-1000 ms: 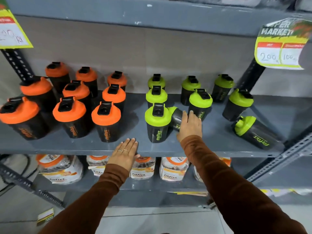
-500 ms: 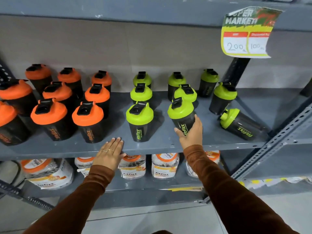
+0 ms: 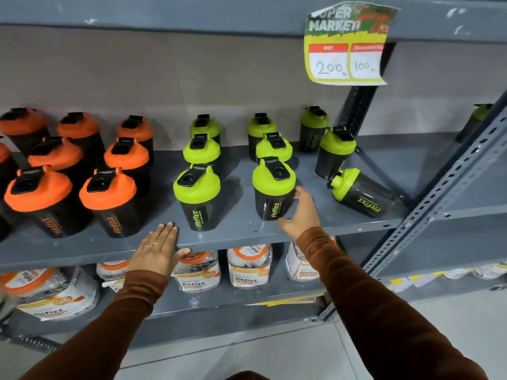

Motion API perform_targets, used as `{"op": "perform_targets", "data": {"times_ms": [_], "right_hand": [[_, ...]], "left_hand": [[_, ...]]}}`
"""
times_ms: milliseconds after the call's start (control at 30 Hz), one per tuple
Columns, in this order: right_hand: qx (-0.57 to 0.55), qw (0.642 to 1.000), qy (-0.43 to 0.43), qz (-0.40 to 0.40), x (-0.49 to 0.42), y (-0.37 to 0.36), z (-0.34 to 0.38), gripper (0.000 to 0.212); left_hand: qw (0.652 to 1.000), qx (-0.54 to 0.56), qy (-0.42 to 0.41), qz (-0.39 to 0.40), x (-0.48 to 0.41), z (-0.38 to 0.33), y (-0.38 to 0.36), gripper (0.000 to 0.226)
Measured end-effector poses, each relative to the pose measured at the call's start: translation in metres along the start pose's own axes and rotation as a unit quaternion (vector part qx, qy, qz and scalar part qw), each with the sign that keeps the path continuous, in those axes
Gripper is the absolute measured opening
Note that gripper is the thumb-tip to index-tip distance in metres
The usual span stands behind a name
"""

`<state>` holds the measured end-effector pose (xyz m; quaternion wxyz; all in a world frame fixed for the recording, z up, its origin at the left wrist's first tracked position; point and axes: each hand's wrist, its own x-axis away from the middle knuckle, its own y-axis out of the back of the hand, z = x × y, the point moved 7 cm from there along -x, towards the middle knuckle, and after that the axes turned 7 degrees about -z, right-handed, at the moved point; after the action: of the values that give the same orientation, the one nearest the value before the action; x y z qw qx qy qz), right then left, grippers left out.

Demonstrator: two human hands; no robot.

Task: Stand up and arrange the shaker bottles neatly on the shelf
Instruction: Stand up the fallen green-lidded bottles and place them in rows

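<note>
right hand: grip spread, thumb low and fingers up, just beside the front green shaker, at most brushing its right side; not closed around it.
left hand: grip flat and spread, palm down on the shelf's front edge, fingers together, thumb curled under the lip; rings on two fingers.
front green shaker: upright near the front of the shelf, dark cup, green lid, "fitfizz" lettering facing out.
neighbour green shaker: upright, left of the first, level with it, apart from it.
green rows behind: more green-lidded shakers upright in two lines running toward the back wall, a third line of two further right.
tipped shaker: lying on its side at the right end of the shelf, lid pointing left, base toward the upright post.
orange shakers: upright in rows on the left half of the shelf, well apart from the right hand.
shelf: grey metal, scuffed.
price sign: hanging from the shelf above, "super market", handwritten 200 and 100.
lower shelf jars: clear jars with orange lids and white labels, below the hands.
sleeves: brown, both arms reaching in from below.
</note>
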<state>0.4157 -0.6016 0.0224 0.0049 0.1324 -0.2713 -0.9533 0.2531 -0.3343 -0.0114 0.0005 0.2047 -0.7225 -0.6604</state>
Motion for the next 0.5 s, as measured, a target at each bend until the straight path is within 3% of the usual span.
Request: {"op": "perform_targets", "data": {"times_ms": [100,200,300,367,500], "right_hand": [[0.129,0.978,0.077,-0.144,-0.007,0.051,0.006,0.052],[0.262,0.925,0.065,-0.267,-0.017,0.083,0.0,0.06],[0.332,0.909,-0.014,-0.253,-0.029,0.095,-0.019,0.071],[0.341,0.906,-0.043,-0.246,-0.033,0.1,-0.031,0.061],[0.438,0.859,-0.038,-0.262,-0.038,0.105,-0.038,0.044]], "left_hand": [[0.998,0.0,0.018,0.055,0.002,0.002,-0.01,0.078],[0.998,-0.005,0.003,0.062,0.002,-0.003,-0.012,0.088],[0.998,-0.028,-0.016,0.058,0.002,-0.007,-0.013,0.088],[0.997,-0.032,-0.018,0.069,0.002,-0.006,-0.014,0.088],[0.997,-0.03,-0.016,0.065,0.002,-0.004,-0.015,0.088]]}}
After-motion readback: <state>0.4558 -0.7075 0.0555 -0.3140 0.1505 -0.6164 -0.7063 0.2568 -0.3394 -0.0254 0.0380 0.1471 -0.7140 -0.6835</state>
